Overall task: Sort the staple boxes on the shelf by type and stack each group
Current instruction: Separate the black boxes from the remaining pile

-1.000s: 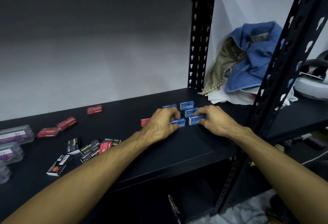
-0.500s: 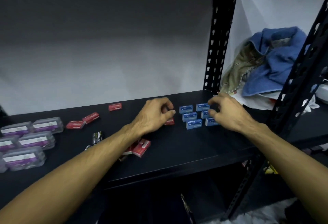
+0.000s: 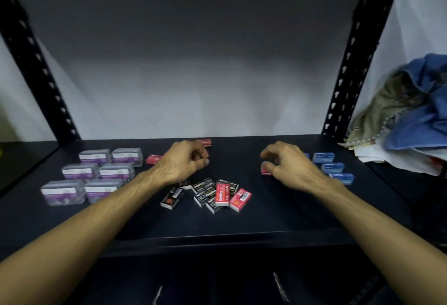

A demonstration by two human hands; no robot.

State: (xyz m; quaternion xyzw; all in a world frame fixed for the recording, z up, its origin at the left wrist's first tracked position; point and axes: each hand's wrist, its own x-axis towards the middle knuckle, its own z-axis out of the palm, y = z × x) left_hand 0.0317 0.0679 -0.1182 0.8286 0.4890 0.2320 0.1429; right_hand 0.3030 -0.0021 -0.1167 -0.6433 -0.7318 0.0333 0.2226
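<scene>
On the dark shelf (image 3: pixel 242 222), blue staple boxes (image 3: pixel 332 167) lie grouped at the right. Several clear cases with purple labels (image 3: pixel 99 174) sit in rows at the left. A loose pile of black and red boxes (image 3: pixel 215 194) lies front centre. Single red boxes lie at the back (image 3: pixel 205 142) and left of centre (image 3: pixel 152 159). My left hand (image 3: pixel 183 163) hovers over the shelf's middle with curled fingers and nothing visible in them. My right hand (image 3: pixel 287 168) is left of the blue group, thumb and fingers closed on a red box (image 3: pixel 265 171).
Black perforated uprights stand at the back left (image 3: pixel 41 72) and back right (image 3: pixel 348 67). A heap of blue and khaki cloth (image 3: pixel 411 111) fills the neighbouring bay to the right. A white wall closes the back of the shelf.
The view has swung left, bringing the clear cases and the central pile into sight. Both hands have left the blue boxes; the right hand now rests on a red box.
</scene>
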